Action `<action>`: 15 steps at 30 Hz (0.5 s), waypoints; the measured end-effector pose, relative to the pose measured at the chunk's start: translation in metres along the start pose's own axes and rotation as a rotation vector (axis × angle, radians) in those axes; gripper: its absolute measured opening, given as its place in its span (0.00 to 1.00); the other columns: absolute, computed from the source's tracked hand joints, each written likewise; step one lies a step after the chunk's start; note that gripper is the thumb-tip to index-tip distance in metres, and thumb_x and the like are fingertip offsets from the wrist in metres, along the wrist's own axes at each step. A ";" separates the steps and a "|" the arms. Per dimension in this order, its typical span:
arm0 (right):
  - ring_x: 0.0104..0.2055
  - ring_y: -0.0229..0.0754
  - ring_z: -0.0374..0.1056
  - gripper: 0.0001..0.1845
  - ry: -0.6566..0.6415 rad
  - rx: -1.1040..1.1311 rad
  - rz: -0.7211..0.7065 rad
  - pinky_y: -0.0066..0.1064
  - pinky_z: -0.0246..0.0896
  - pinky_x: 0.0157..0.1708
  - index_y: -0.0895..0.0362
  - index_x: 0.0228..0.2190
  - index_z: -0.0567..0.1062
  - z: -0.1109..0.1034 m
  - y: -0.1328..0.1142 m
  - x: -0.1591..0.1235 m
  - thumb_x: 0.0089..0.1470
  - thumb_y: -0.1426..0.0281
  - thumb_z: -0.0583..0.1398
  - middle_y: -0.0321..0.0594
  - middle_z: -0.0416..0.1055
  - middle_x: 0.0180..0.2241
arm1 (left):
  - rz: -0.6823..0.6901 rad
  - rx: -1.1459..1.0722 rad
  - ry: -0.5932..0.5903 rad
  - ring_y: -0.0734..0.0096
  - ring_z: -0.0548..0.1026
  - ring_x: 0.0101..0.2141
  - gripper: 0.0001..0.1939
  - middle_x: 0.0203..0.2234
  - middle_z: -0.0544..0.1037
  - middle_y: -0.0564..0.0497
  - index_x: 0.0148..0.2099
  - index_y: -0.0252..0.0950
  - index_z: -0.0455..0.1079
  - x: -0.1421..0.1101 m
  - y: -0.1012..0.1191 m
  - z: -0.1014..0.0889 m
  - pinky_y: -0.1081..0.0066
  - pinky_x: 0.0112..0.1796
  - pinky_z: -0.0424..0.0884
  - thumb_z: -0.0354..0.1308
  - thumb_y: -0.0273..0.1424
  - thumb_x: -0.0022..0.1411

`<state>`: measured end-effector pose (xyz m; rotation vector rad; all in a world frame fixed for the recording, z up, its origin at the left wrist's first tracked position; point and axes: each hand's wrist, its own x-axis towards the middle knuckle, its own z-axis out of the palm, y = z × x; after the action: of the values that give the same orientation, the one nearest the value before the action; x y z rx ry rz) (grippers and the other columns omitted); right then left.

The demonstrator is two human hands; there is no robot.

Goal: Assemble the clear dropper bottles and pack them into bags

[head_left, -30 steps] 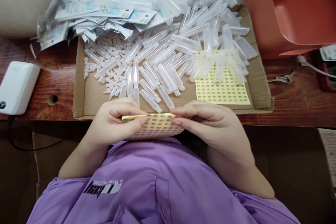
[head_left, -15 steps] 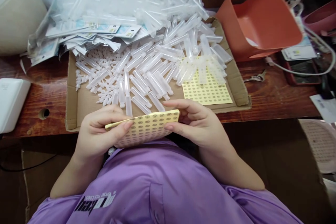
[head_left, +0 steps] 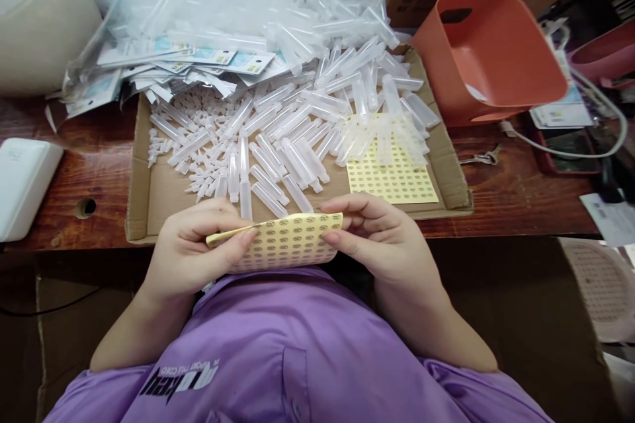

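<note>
Head view: I log both hands at the desk edge.
Left hand (head_left: 191, 252): pinches sticker sheet (head_left: 282, 241), steadying it.
Right hand (head_left: 381, 238): fingertips closed on the sheet's right edge.
Beyond: clear tubes (head_left: 278, 145) in cardboard tray (head_left: 153, 192).

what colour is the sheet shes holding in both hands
Pale yellow, covered in rows of small oval stickers: the sticker sheet, shown best in the head view.

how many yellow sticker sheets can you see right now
2: one sticker sheet held between the left hand and right hand, another lying in the cardboard tray. More may be hidden.
</note>
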<state>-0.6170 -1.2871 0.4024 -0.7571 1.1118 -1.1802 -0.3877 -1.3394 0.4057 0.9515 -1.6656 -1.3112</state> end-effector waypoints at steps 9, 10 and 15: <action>0.25 0.31 0.70 0.12 0.067 -0.166 -0.055 0.21 0.71 0.28 0.52 0.39 0.77 0.003 0.004 -0.002 0.50 0.69 0.69 0.30 0.72 0.24 | -0.041 -0.071 0.080 0.78 0.71 0.27 0.10 0.27 0.75 0.54 0.35 0.40 0.79 -0.003 0.004 0.008 0.78 0.28 0.66 0.63 0.19 0.57; 0.25 0.32 0.70 0.12 0.061 -0.204 -0.079 0.22 0.71 0.28 0.51 0.40 0.76 0.003 0.005 -0.002 0.52 0.69 0.68 0.30 0.72 0.24 | -0.047 -0.075 0.086 0.78 0.72 0.27 0.09 0.26 0.76 0.54 0.35 0.40 0.79 -0.003 0.005 0.009 0.78 0.28 0.67 0.64 0.20 0.57; 0.50 0.45 0.71 0.19 0.134 -0.677 -0.501 0.40 0.72 0.49 0.48 0.48 0.73 0.001 0.010 0.001 0.54 0.70 0.66 0.42 0.72 0.48 | -0.053 0.016 0.079 0.77 0.72 0.25 0.06 0.24 0.75 0.53 0.33 0.37 0.80 -0.002 0.009 0.009 0.77 0.25 0.66 0.64 0.22 0.56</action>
<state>-0.6127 -1.2853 0.3938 -1.5631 1.5111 -1.2790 -0.3958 -1.3324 0.4125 1.0495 -1.6026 -1.2804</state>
